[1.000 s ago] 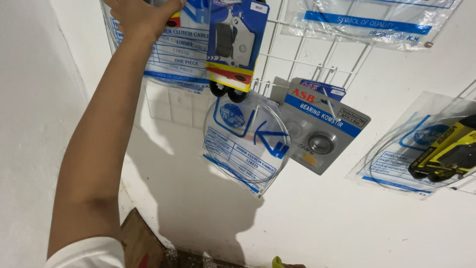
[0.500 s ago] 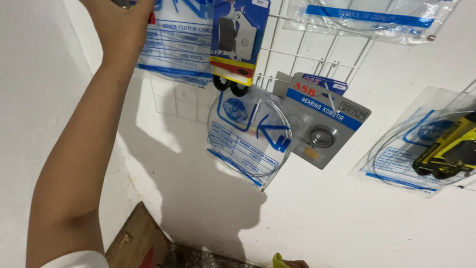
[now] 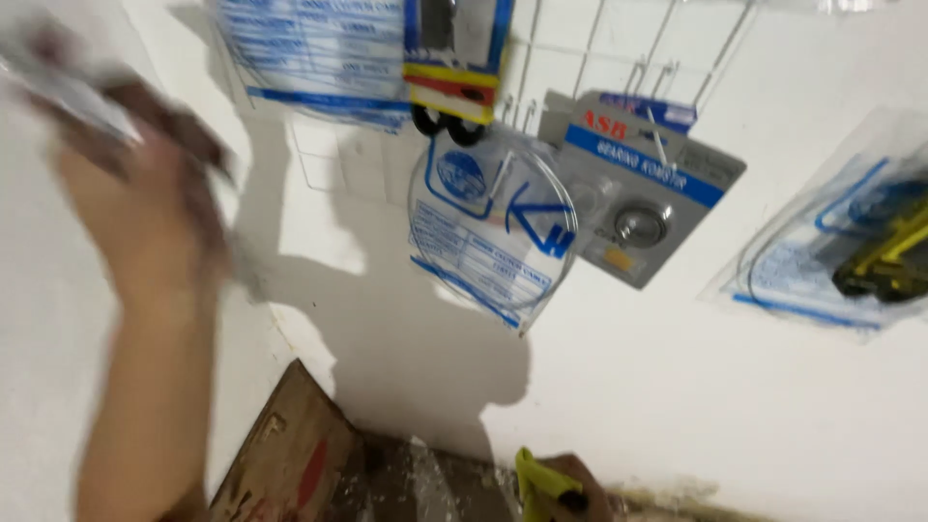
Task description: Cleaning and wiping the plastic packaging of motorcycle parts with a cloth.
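My left hand [image 3: 145, 222] is raised at the left of the view and heavily blurred. Its fingers are closed around a pale flat packet [image 3: 68, 92] held out from the white wall. It is left of a wire rack [image 3: 619, 58] hung with packets. A clear bag with blue print [image 3: 319, 58] is the nearest of these. Beside that bag hangs a blue, yellow and red blister card [image 3: 454, 58]. At the bottom edge only part of my right hand [image 3: 585, 493] shows, closed on a yellow object [image 3: 536, 483].
Lower on the rack hang a clear bag with a coiled cable [image 3: 493, 232] and a grey card with a round metal part [image 3: 638, 203]. Another clear bag with a yellow and black item [image 3: 860, 251] hangs at the right. A cardboard box [image 3: 280, 454] stands below.
My left hand has come down and to the left, away from the top of the rack, with a pale packet in it. The view has moved closer and lower.
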